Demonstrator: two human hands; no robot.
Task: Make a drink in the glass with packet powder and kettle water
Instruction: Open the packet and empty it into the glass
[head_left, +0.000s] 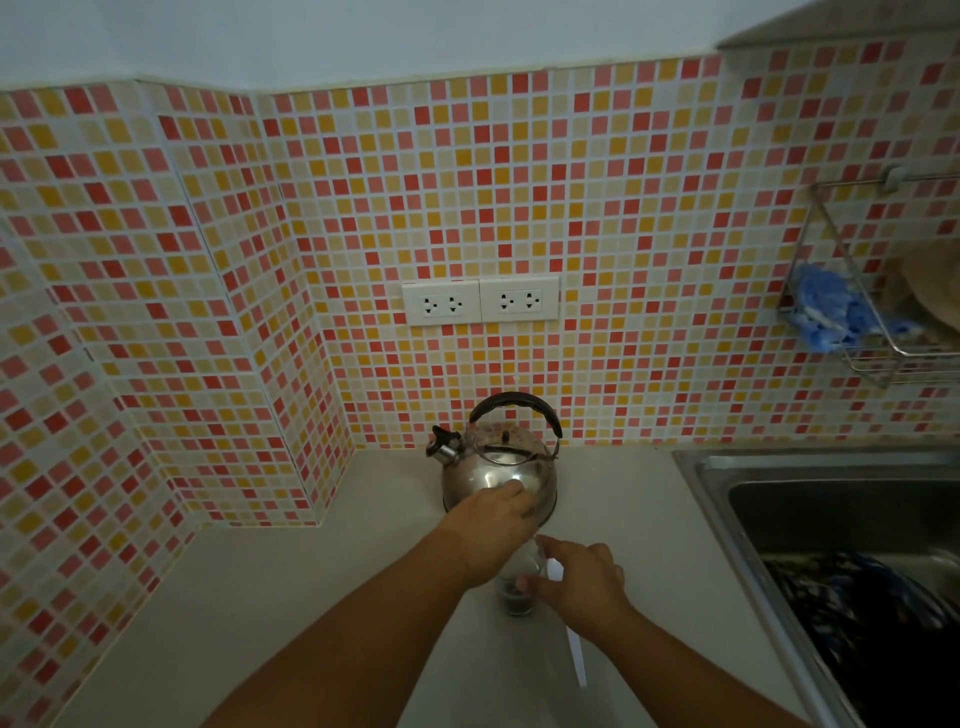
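Pale countertop (311, 613), steel kettle (498, 470), glass (517, 597), white strip (576, 657)

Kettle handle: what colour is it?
Black, arching over the shiny steel kettle; handle shows best in the head view.

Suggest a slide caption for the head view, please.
Left hand reaches toward the kettle while right hand steadies the glass.

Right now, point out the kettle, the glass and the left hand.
kettle (498, 467): head view, on the shiny steel body below the lid.
glass (517, 597): head view, on the lower wall where the dark contents show.
left hand (493, 530): head view, on the back of the hand.
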